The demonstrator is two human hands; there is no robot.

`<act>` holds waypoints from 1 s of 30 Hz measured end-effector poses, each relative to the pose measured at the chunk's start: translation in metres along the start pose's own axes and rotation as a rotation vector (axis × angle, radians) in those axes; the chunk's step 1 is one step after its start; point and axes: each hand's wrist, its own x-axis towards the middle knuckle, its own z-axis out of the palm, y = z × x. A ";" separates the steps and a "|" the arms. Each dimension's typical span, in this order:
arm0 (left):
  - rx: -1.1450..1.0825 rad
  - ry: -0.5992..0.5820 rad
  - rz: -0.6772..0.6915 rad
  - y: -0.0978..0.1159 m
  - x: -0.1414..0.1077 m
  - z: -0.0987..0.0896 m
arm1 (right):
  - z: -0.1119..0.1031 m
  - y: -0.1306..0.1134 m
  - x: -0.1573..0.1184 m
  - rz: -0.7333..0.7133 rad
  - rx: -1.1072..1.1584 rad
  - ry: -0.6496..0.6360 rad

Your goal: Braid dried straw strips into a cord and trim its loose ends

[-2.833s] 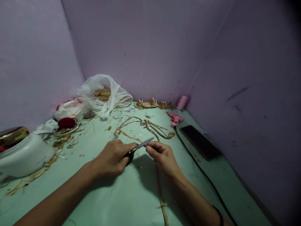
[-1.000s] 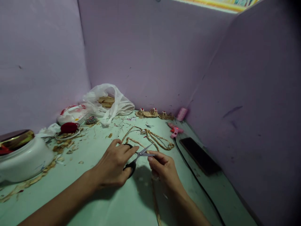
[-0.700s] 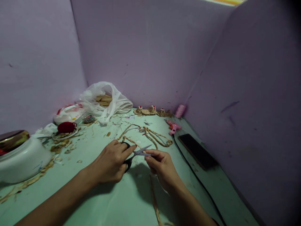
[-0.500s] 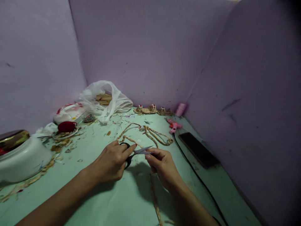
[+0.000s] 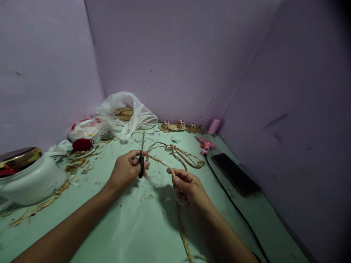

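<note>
Black-handled scissors (image 5: 141, 162) are in my left hand (image 5: 127, 170), their blades pointing up and away from me. My right hand (image 5: 190, 186) pinches a braided straw-coloured cord (image 5: 159, 160) between thumb and fingertips. From that pinch the cord runs up and left past my left fingertips, and its looped bundle lies on the green table (image 5: 131, 226) beyond both hands. Another stretch of cord hangs below my right hand toward the near edge. My right palm and what lies inside it are mostly hidden.
On the right are a pink glue gun (image 5: 205, 146) with a black cable, a phone (image 5: 236, 173) and a pink thread spool (image 5: 214, 126). Small woven pieces (image 5: 175, 127) line the back wall. A plastic bag (image 5: 137, 117), red yarn (image 5: 83, 144), a white pot (image 5: 35, 182) and scraps stand left.
The scissors have moved left, away from my right hand, and turned from pointing right to pointing up. The view has shifted slightly. My right hand stays in nearly the same place.
</note>
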 end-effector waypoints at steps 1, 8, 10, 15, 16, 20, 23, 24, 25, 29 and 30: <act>-0.120 0.037 -0.110 0.000 0.002 0.001 | 0.000 0.002 0.000 0.026 0.009 -0.037; -0.581 0.087 -0.287 -0.016 0.013 0.004 | 0.011 0.008 -0.008 0.112 0.014 -0.132; -0.648 0.083 -0.225 -0.018 0.014 0.004 | 0.014 0.009 -0.010 0.154 0.003 -0.139; -0.593 0.083 -0.141 -0.014 0.023 -0.005 | 0.017 0.013 -0.012 0.168 0.003 -0.138; -0.481 0.092 -0.142 -0.014 0.026 -0.010 | 0.016 0.013 -0.012 0.168 0.002 -0.129; 0.396 0.265 -0.009 -0.019 0.038 -0.047 | 0.014 0.011 -0.010 0.148 0.017 -0.084; 0.737 0.332 0.063 -0.025 0.040 -0.075 | 0.013 0.009 -0.008 0.137 0.027 -0.072; 0.761 0.339 0.056 -0.027 0.040 -0.081 | 0.013 0.009 -0.008 0.135 0.027 -0.065; 0.756 0.343 0.042 -0.027 0.039 -0.085 | 0.014 0.008 -0.009 0.133 0.026 -0.059; 0.716 0.345 0.015 -0.018 0.034 -0.080 | 0.015 0.008 -0.010 0.115 0.011 -0.053; 0.688 0.331 0.012 -0.014 0.032 -0.073 | 0.016 0.008 -0.010 0.109 0.008 -0.053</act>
